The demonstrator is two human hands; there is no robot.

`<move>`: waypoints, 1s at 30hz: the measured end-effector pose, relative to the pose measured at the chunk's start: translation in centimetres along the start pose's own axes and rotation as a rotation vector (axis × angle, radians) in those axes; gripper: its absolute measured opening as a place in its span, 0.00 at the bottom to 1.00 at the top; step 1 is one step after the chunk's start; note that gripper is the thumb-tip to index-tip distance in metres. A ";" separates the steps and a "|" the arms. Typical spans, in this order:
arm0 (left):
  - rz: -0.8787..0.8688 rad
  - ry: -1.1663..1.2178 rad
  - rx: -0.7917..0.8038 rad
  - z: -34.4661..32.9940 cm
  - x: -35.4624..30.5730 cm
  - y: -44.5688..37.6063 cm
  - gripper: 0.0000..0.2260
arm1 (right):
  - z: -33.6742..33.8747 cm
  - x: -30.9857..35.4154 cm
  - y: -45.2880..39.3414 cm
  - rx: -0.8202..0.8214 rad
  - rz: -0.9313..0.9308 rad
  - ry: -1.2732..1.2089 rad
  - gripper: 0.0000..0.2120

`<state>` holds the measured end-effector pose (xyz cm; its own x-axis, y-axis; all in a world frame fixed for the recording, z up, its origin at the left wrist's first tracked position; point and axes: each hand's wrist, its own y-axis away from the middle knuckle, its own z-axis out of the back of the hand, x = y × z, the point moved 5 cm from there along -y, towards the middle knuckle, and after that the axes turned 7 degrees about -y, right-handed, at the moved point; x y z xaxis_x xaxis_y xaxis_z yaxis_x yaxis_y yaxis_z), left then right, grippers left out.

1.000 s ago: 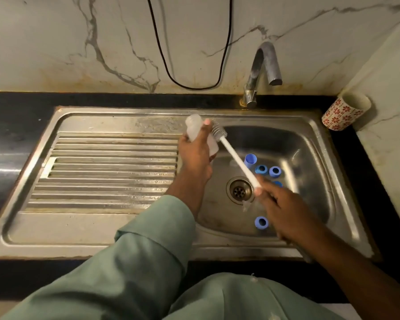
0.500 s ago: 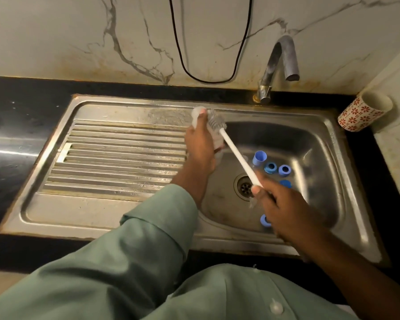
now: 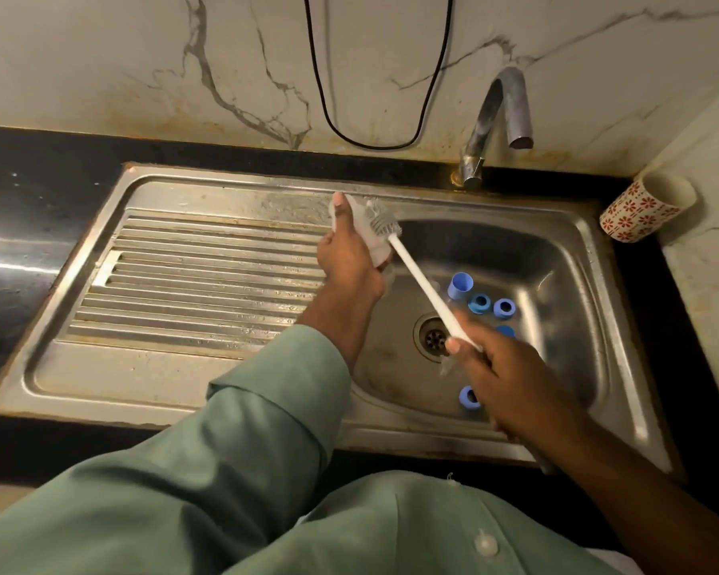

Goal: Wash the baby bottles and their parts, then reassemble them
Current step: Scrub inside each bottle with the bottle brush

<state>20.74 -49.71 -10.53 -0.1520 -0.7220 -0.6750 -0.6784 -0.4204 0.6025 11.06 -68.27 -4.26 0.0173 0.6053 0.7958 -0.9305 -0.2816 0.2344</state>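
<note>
Sleeve: I am seeing a pale green shirt sleeve [image 3: 241, 441] lying nearest the camera, covering the left forearm and reaching across the front rim of the sink [image 3: 391, 437].
Right hand: the right hand [image 3: 511, 383] is hovering over the front of the basin, its grip clenching round the lower end of the white bottle brush [image 3: 422, 284]; the handle is running up and to the left from it.
Loose parts: I am noting a blue ring [image 3: 469, 397] lying on the basin floor just beside the right hand, partly hidden by it. Further back, two more blue rings [image 3: 492, 305] are sitting side by side near a taller blue cap [image 3: 460, 285]; another blue piece is showing only as an edge behind the right hand.
Drain: the drain [image 3: 431, 336] is lying in the basin floor, between the two forearms.
Left hand: the left hand [image 3: 351, 259] is hanging over the left edge of the basin, its grip grasping the clear baby bottle [image 3: 376, 246], fingers curling round the body with one fingertip lying along the top end.
Brush head: the bristle head is pressing against the side of the bottle, outside it as far as I can tell.
Draining board: the ribbed board [image 3: 192, 284] is extending left of the basin.
Tap: the metal tap [image 3: 494, 118] is standing behind the basin; I cannot tell whether water is running.
Cup: a red-flowered cup [image 3: 644, 209] is leaning on the dark surface [image 3: 38, 193] at far right.
Wall: a black cable [image 3: 374, 145] is hanging in a loop against the marble wall.
</note>
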 end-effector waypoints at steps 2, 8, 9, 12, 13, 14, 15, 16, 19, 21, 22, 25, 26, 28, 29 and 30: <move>-0.011 -0.150 0.035 -0.1 0.6 0.3 0.24 | 0.2 -0.3 0.5 0.006 -0.021 -0.017 0.19; 0.046 -0.117 0.099 -0.7 1.1 0.8 0.20 | 1.1 -0.7 -0.8 -0.028 0.007 0.070 0.20; 0.038 -0.110 0.082 -0.4 0.8 0.7 0.21 | 1.0 -0.8 0.2 -0.007 0.025 0.083 0.19; -0.024 -0.286 0.082 -0.6 1.9 1.5 0.23 | 0.9 -1.0 0.3 -0.021 0.012 0.012 0.19; -0.034 -0.326 0.088 -0.9 2.4 1.9 0.24 | 0.8 -1.1 -0.4 -0.035 -0.004 -0.014 0.20; -0.037 -0.335 0.092 -1.0 2.7 2.1 0.24 | 0.7 -1.1 -0.9 -0.037 -0.015 -0.017 0.20; -0.054 -0.317 0.091 -1.0 2.4 1.9 0.26 | 0.7 -0.9 -0.9 -0.035 -0.015 -0.002 0.20; -0.077 -0.286 0.082 -0.8 1.7 1.6 0.27 | 0.7 -0.9 -0.5 -0.032 -0.002 0.016 0.20; -0.108 -0.221 0.024 0.0 0.2 1.2 0.26 | 0.8 -1.1 1.3 0.026 -0.005 0.033 0.19; -0.054 -0.272 0.058 -0.4 1.2 1.6 0.27 | 1.0 -1.3 0.5 0.014 -0.035 -0.010 0.20; -0.019 -0.286 0.076 -0.7 1.7 1.8 0.29 | 1.0 -1.5 -0.2 0.008 -0.065 -0.029 0.20; -0.039 -0.235 0.067 -0.3 1.1 1.5 0.31 | 0.9 -1.6 -0.5 0.020 -0.080 -0.021 0.20; -0.059 -0.222 0.057 0.0 0.6 1.1 0.31 | 1.0 -1.7 -0.1 0.017 -0.066 -0.026 0.19; -0.057 -0.238 0.040 0.6 0.7 0.5 0.32 | 0.8 -1.9 0.5 0.043 -0.096 -0.112 0.16; -0.039 -0.262 0.057 0.6 1.1 0.3 0.31 | 0.6 -2.0 0.2 0.047 -0.127 -0.192 0.16; -0.001 -0.281 0.099 0.4 1.7 0.3 0.30 | 0.3 -2.2 -0.4 0.045 -0.160 -0.243 0.15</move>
<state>20.00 -50.84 -11.69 -0.3352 -0.5358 -0.7750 -0.7435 -0.3548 0.5668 11.48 -69.77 -5.94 0.2544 0.4502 0.8559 -0.8917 -0.2334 0.3878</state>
